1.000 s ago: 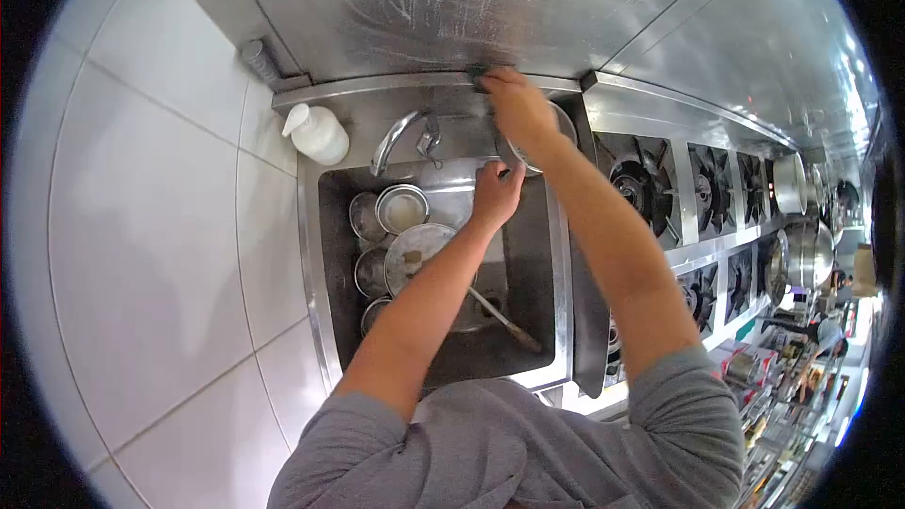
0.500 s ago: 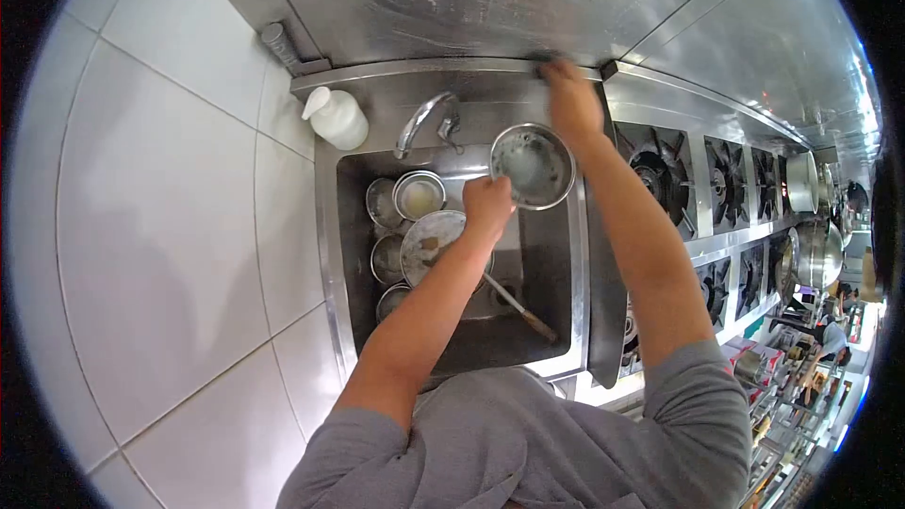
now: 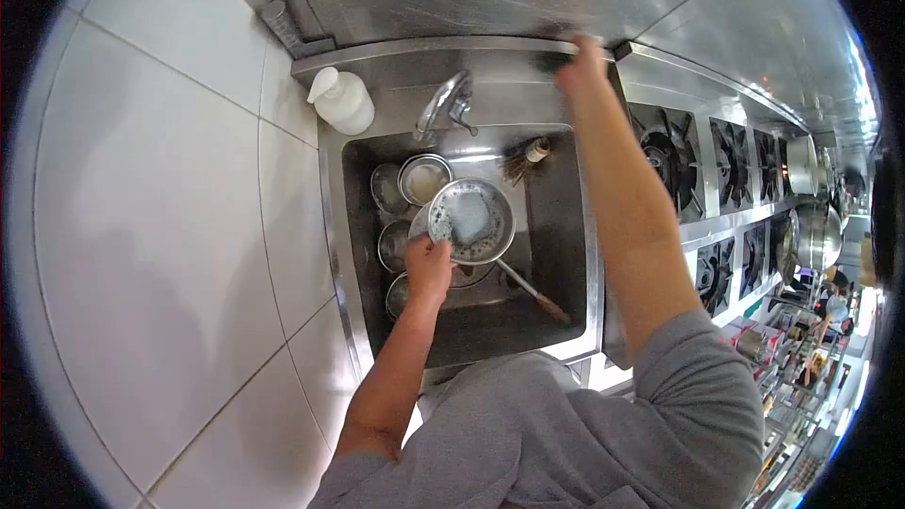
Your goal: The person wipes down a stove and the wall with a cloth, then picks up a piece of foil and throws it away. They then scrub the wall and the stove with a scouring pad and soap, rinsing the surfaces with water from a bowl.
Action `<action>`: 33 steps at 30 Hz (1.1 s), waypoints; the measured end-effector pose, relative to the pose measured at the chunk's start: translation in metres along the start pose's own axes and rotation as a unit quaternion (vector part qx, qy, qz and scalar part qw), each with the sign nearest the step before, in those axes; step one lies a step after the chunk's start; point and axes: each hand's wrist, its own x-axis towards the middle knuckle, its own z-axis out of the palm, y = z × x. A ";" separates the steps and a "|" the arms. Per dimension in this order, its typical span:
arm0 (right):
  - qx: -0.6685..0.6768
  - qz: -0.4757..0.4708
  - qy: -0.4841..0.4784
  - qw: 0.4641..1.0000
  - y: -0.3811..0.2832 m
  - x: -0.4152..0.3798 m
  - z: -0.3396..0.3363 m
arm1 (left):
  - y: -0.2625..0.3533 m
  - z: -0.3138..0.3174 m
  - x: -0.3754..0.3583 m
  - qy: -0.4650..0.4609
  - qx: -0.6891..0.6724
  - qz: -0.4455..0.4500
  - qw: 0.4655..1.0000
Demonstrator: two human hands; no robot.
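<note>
My left hand [image 3: 429, 269] grips the rim of a round metal bowl [image 3: 490, 241] with foamy, cloudy liquid inside, above the sink [image 3: 556, 254]. Beneath and left of it sit several small metal bowls [image 3: 388, 188], one of them holding pale liquid [image 3: 426, 179]. A large pan lies partly hidden under the held bowl, and a long handle [image 3: 534, 293] sticks out to the lower right. My right hand [image 3: 582, 64] is stretched to the ledge behind the sink's right corner; it is blurred, and its fingers and anything in them cannot be made out.
A faucet [image 3: 447, 106] rises behind the sink, with a white pump bottle [image 3: 342, 101] to its left. A short brush [image 3: 528, 159] lies in the sink's back right. Gas burners [image 3: 666, 155] stand to the right. A tiled wall [image 3: 179, 198] borders the left. People are far right.
My left hand has moved down and left with the bowl, uncovering the brush in the sink. My right hand has shifted slightly up and right.
</note>
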 end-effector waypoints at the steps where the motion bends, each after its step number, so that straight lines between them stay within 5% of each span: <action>1: -0.036 -0.049 -0.022 0.998 -0.023 -0.007 -0.011 | -0.011 -0.007 0.005 -0.002 0.004 0.019 1.000; 2: 0.036 0.043 -0.012 0.998 -0.029 -0.023 -0.019 | -0.012 -0.011 0.009 0.003 -0.003 0.018 1.000; 5: 0.005 0.039 0.018 0.999 0.038 -0.005 0.013 | -0.013 -0.013 0.006 0.028 0.009 0.020 0.999; 7: 0.060 0.178 -0.121 0.975 0.067 -0.040 0.051 | -0.004 -0.012 0.007 0.018 0.012 0.033 0.999; 9: 0.074 0.191 -0.090 0.975 0.044 -0.039 0.045 | 0.003 -0.011 0.006 0.030 0.024 0.018 0.999; 12: 0.052 0.149 -0.028 0.987 -0.009 -0.044 0.022 | 0.006 -0.025 0.012 -0.008 0.057 0.031 0.998; 13: 0.073 0.140 -0.133 0.978 -0.029 -0.031 -0.019 | -0.001 -0.032 0.014 -0.001 0.050 0.031 0.998; 15: -0.035 0.021 -0.066 0.997 0.009 0.018 -0.030 | -0.016 -0.030 0.020 -0.013 0.044 0.051 0.998; 16: -0.006 0.074 0.002 0.997 0.031 -0.012 0.021 | -0.014 -0.024 0.018 -0.012 0.046 0.052 0.998; 18: -0.013 0.187 -0.046 0.981 0.049 -0.055 0.080 | -0.005 -0.012 0.011 0.071 0.014 0.035 0.997; 22: 0.077 0.200 -0.044 0.976 0.045 -0.017 0.030 | 0.010 -0.026 0.006 0.015 0.033 -0.001 0.999; 23: 0.004 0.077 0.033 0.996 0.036 -0.029 0.009 | -0.001 -0.030 0.010 0.014 0.036 0.024 0.999; 25: -0.327 -0.140 0.065 0.932 0.016 -0.018 -0.068 | -0.016 -0.036 0.013 0.014 0.030 0.047 0.998; 26: -0.591 -0.305 0.156 0.730 0.009 -0.036 -0.083 | -0.020 -0.038 0.013 0.026 0.036 0.016 0.999; 29: -0.790 -0.314 0.105 0.516 0.050 -0.010 -0.158 | -0.016 -0.034 0.009 0.034 0.026 -0.019 0.999; 30: -0.786 -0.460 0.142 0.388 0.094 -0.016 -0.157 | -0.012 -0.031 0.008 0.046 0.011 -0.026 0.999; 32: -0.710 -0.426 0.027 0.561 0.138 -0.044 -0.102 | -0.007 -0.021 0.010 0.065 -0.023 -0.017 0.997; 33: -0.717 -0.408 -0.054 0.562 0.140 -0.057 -0.086 | -0.008 -0.016 0.009 0.090 -0.057 -0.019 0.994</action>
